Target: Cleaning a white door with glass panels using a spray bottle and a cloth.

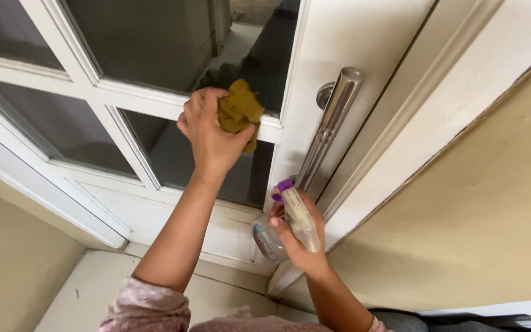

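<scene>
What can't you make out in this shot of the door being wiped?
Head view:
- Yellow cloth: partly bunched inside the left hand.
- Spray bottle: body mostly behind the right hand.
- Door handle: lower end hidden by the bottle's purple nozzle.

A white-framed door (155, 203) with dark glass panes (149, 37) carries a long brushed-metal pull handle (330, 126) on its right stile, set beside a beige wall (474, 227) and above a pale floor (87, 289).
</scene>
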